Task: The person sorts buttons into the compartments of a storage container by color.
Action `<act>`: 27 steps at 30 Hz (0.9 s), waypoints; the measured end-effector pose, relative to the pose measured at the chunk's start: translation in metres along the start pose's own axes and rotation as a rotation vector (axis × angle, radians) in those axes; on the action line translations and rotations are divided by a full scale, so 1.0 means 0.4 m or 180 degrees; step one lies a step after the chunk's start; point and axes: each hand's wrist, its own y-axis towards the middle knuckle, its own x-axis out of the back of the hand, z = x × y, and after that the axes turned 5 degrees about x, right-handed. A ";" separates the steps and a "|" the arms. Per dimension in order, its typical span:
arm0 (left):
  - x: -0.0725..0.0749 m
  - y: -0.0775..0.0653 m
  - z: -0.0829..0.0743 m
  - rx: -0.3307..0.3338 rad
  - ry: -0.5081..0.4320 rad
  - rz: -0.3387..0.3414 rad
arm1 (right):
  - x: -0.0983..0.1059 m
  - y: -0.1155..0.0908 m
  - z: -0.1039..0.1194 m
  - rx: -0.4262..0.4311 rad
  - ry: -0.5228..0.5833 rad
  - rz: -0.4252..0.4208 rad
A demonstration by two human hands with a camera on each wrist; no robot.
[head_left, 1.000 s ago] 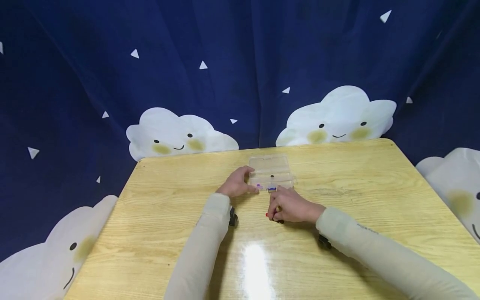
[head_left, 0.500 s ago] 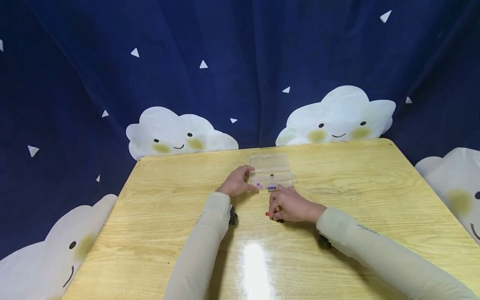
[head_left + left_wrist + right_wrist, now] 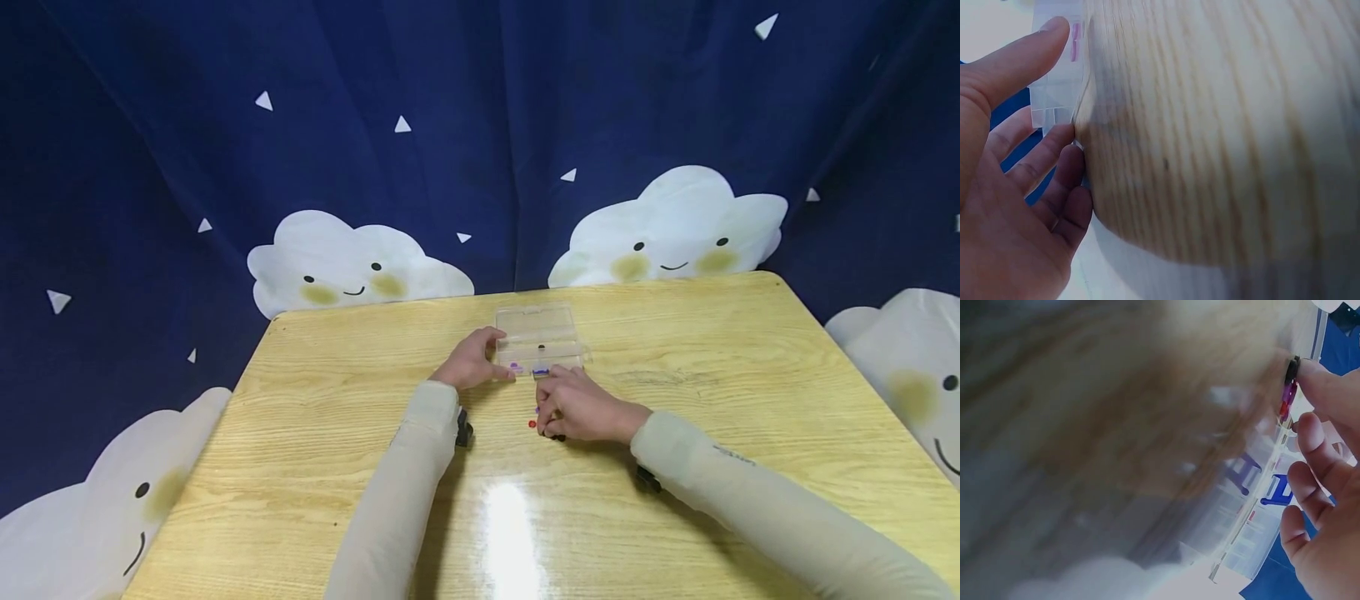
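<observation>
A clear plastic box point(image 3: 534, 321) with a raised lid stands on the table. In the head view my left hand point(image 3: 471, 360) grips its left end, thumb in front and fingers behind. A purple piece point(image 3: 514, 367), a dark dot point(image 3: 542, 347) and a blue bracket-shaped piece point(image 3: 1277, 490) show at the box. Just in front, my right hand point(image 3: 581, 407) bends its fingers down to the table. Its thumb touches a small black piece point(image 3: 1293, 369), beside purple and red bits. A red piece point(image 3: 532, 423) lies left of the fingertips. Whether they pinch anything is hidden.
The wooden table point(image 3: 337, 433) ends at a dark blue curtain point(image 3: 337, 108) printed with white clouds. A bright glare point(image 3: 512, 533) lies on its near side. Each wrist carries a small black camera point(image 3: 464, 428) under a pale sleeve.
The right fingertips have shifted slightly, so the red piece now lies apart from them and a purple bit shows above it. The left hand keeps its place at the box.
</observation>
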 end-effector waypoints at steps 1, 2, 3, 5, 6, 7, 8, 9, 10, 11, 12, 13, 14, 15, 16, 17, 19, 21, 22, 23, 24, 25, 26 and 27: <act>0.000 0.000 0.000 0.0001 -0.0001 0.0006 | -0.001 0.000 -0.001 -0.0004 0.0009 -0.0002; 0.000 0.001 0.000 -0.0001 0.0005 0.0012 | -0.001 -0.001 -0.001 0.0000 0.0010 -0.0003; 0.001 0.001 0.001 0.0001 0.0006 0.0013 | -0.001 -0.001 -0.002 0.0006 0.0016 -0.0004; 0.000 0.002 0.002 0.0007 0.0019 0.0014 | -0.001 -0.001 -0.003 0.0039 0.0042 -0.0011; 0.000 0.003 0.002 0.0011 0.0028 0.0017 | 0.000 -0.002 -0.003 0.0055 0.0053 -0.0016; 0.000 0.004 0.002 0.0015 0.0036 0.0017 | 0.002 -0.001 -0.004 0.0070 0.0072 -0.0027; 0.000 0.005 0.002 0.0020 0.0041 0.0016 | 0.004 -0.001 -0.004 0.0086 0.0084 -0.0038; 0.001 0.005 0.002 0.0027 0.0041 0.0016 | 0.006 0.000 -0.005 0.0103 0.0096 -0.0051; 0.001 0.005 0.002 0.0034 0.0038 0.0018 | 0.008 0.000 -0.005 0.0117 0.0109 -0.0067; 0.001 0.005 0.001 0.0039 0.0036 0.0019 | 0.011 0.001 -0.005 0.0133 0.0118 -0.0083; 0.002 0.005 0.000 0.0043 0.0029 0.0021 | 0.014 0.002 -0.005 0.0148 0.0123 -0.0098; 0.002 0.004 -0.001 0.0046 0.0022 0.0020 | 0.017 0.003 -0.005 0.0160 0.0119 -0.0112; 0.003 0.004 -0.003 0.0049 0.0020 0.0022 | 0.020 0.004 -0.005 0.0176 0.0107 -0.0124; 0.004 0.003 -0.004 0.0052 0.0024 0.0023 | 0.023 0.005 -0.004 0.0185 0.0103 -0.0136; 0.004 0.003 -0.005 0.0055 0.0028 0.0029 | 0.026 0.006 -0.003 0.0190 0.0087 -0.0145; 0.004 0.003 -0.005 0.0055 0.0034 0.0033 | 0.029 0.008 -0.002 0.0194 0.0064 -0.0154; 0.004 0.003 -0.006 0.0055 0.0059 0.0037 | 0.035 0.010 -0.002 0.0171 0.0016 -0.0159; 0.003 0.002 -0.007 0.0060 0.0069 0.0033 | 0.040 0.012 -0.001 0.0135 -0.0002 -0.0156; 0.003 0.003 -0.007 0.0064 0.0070 0.0032 | 0.042 0.014 -0.003 0.0127 -0.0016 -0.0163; 0.003 0.002 -0.007 0.0069 0.0064 0.0027 | 0.045 0.014 -0.004 0.0115 -0.0015 -0.0170; 0.004 0.002 -0.007 0.0069 0.0066 0.0023 | 0.048 0.014 -0.005 0.0114 -0.0028 -0.0184; 0.004 0.001 -0.007 0.0070 0.0066 0.0021 | 0.050 0.015 -0.007 0.0111 -0.0027 -0.0206; 0.004 0.001 -0.007 0.0071 0.0067 0.0020 | 0.054 0.016 -0.009 0.0093 -0.0020 -0.0225; 0.004 0.001 -0.007 0.0068 0.0066 0.0019 | 0.057 0.017 -0.010 0.0083 -0.0019 -0.0247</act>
